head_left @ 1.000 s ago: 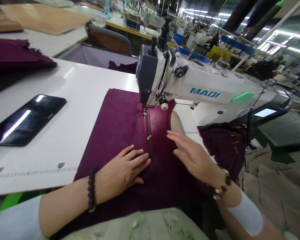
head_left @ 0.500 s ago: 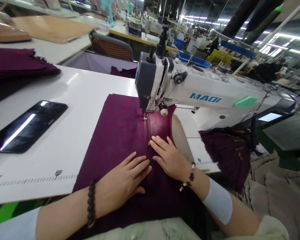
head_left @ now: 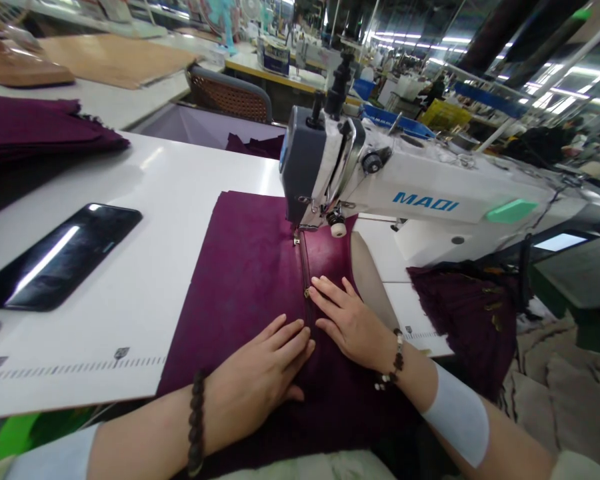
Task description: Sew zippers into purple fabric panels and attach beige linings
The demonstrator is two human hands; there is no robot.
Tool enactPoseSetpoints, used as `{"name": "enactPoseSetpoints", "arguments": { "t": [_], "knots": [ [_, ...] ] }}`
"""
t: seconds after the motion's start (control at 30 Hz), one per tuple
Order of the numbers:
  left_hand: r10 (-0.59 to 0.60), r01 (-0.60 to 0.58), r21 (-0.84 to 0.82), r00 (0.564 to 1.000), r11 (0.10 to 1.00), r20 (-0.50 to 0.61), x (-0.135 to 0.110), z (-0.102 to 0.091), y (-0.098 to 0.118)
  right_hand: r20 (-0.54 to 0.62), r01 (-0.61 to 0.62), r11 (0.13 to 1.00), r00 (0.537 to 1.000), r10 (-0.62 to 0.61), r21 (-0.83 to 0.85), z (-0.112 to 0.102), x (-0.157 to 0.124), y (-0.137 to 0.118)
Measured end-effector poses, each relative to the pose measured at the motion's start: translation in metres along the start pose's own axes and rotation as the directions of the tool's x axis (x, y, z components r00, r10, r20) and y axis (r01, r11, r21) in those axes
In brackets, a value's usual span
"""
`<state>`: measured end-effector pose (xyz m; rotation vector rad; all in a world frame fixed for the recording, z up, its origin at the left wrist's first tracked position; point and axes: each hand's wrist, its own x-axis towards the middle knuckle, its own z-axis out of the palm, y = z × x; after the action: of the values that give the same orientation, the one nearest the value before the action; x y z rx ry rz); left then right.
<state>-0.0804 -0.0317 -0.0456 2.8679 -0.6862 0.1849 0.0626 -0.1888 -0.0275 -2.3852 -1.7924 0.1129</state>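
A maroon fabric panel (head_left: 240, 267) lies flat under the presser foot (head_left: 297, 239) of a white sewing machine (head_left: 425, 193). A dark zipper (head_left: 304, 263) runs down the panel from the foot toward me, with a small brass-coloured zipper pull (head_left: 307, 292) on it. My left hand (head_left: 265, 367) rests flat on the panel left of the zipper, fingers stretched out. On the other side, my right hand (head_left: 353, 320) lies with fingers extended, its fingertips beside the zipper pull. Neither hand grips anything. The needle point is too small to make out.
A black phone (head_left: 63, 257) lies on the white table (head_left: 130, 173) at left, below a stack of maroon fabric (head_left: 45, 127). Right of the machine bed hang maroon pieces with zippers (head_left: 470, 320). Beige cloth (head_left: 555, 400) is piled at lower right.
The whole view has shifted, so everything appears slightly further right and lower. Both hands stay flat on the panel in nearly the same place beside the zipper.
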Motion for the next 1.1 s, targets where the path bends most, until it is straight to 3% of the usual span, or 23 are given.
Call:
{"name": "enactPoseSetpoints", "arguments": {
  "t": [0.47, 1.1],
  "knots": [
    [-0.045, 0.045, 0.013, 0.999, 0.999, -0.014, 0.012, 0.005, 0.011, 0.023, 0.034, 0.999, 0.999, -0.035, 0.024, -0.004, 0.000, 0.014],
    [-0.012, 0.012, -0.003, 0.999, 1.000, -0.045, 0.006, -0.002, -0.010, -0.009, -0.046, 0.999, 0.999, 0.046, -0.016, -0.003, 0.014, 0.003]
  ]
}}
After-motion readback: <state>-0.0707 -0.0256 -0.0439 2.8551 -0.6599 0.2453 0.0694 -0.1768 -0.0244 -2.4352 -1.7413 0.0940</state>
